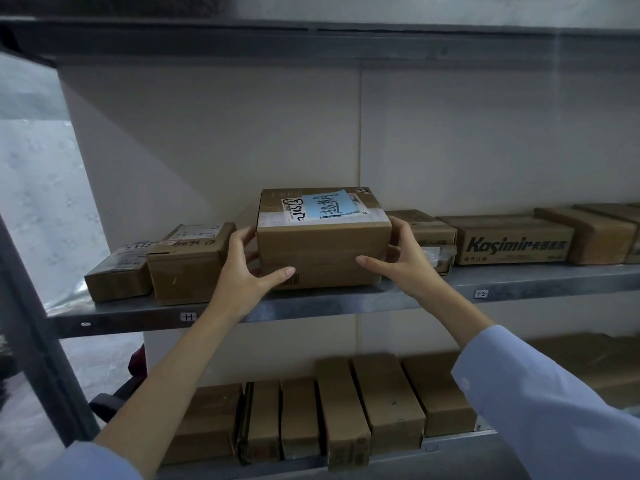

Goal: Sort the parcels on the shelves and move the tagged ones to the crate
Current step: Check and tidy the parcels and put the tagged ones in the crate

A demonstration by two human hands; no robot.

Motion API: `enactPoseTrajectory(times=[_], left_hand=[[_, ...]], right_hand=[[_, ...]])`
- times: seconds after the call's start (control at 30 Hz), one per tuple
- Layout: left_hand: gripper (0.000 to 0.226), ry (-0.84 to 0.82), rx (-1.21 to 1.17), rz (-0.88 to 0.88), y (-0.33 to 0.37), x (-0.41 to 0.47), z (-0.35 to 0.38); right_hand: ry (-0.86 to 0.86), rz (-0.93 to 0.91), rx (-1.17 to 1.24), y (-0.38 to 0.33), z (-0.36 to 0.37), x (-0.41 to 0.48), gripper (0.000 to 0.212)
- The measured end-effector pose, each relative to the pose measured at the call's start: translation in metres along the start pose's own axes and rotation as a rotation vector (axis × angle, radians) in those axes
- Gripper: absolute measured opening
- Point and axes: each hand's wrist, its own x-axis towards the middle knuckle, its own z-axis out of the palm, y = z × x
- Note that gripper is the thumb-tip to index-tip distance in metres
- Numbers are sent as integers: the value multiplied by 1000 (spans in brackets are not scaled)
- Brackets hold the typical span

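A brown cardboard parcel (322, 251) with a blue handwritten tag (327, 206) on its top stands on the middle shelf (346, 303), near the front edge. My left hand (249, 268) grips its left side, thumb across the front face. On the other side my right hand (401, 258) grips it the same way. The crate is not in view.
Two smaller boxes (188, 261) stand left of the tagged parcel. To its right are a flat box (427, 233), a Kosimir carton (512, 242) and more cartons. The lower shelf (450, 445) carries a row of several brown boxes. A dark metal upright (31, 306) frames the left.
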Motion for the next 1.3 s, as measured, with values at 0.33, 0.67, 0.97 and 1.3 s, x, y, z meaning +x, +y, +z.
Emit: enactPoseTrajectory(times=[0.33,0.67,0.97,1.3], left_hand=[[89,116,160,56,-5,1,2],[93,169,135,51,2,2,-2],[85,128,44,21,15,14,-20],[80,107,46,54,27,17,-33]], right_hand=[[1,-66,-14,-4,5,-2,89],[-38,-121,31,-15,3,-9,82],[-103,-117,112,-22,-7,-24,71],[-68,-173,37,-27,-10,-28,54]])
